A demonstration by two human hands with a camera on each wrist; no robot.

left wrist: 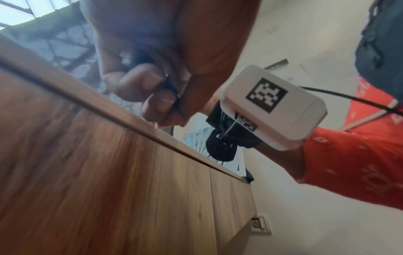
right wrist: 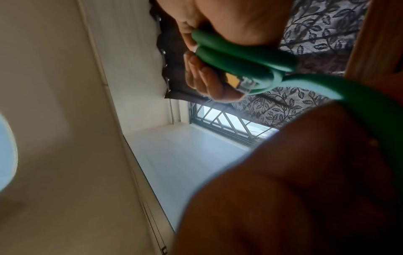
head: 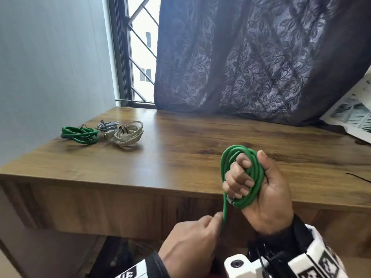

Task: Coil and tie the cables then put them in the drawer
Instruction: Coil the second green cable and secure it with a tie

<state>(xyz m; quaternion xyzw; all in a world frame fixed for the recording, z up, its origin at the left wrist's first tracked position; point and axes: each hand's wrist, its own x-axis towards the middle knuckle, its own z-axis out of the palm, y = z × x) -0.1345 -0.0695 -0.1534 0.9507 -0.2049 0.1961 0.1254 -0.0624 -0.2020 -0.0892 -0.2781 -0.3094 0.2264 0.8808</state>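
Observation:
My right hand [head: 252, 167] is raised over the desk's front edge and grips a green cable [head: 259, 177] wound into a coil around its fingers. A silver connector [head: 230, 199] sticks out below the little finger. One strand hangs down from the coil, and my left hand [head: 217, 218] pinches it just below. In the right wrist view the green cable [right wrist: 240, 57] loops under the curled fingers [right wrist: 202, 77], with my left hand [right wrist: 305, 172] filling the foreground. Three tied coils lie at the desk's far left: a green coil [head: 80, 134], a grey coil [head: 107, 125] and a white coil [head: 129, 133].
The wooden desk [head: 180, 157] has closed front panels [left wrist: 130, 189] with a vertical seam. A thin black tie [head: 359, 176] lies at the right edge. A dark patterned curtain [head: 261, 57] hangs behind, beside a barred window [head: 140, 47]. Printed paper [head: 353, 117] lies at the back right.

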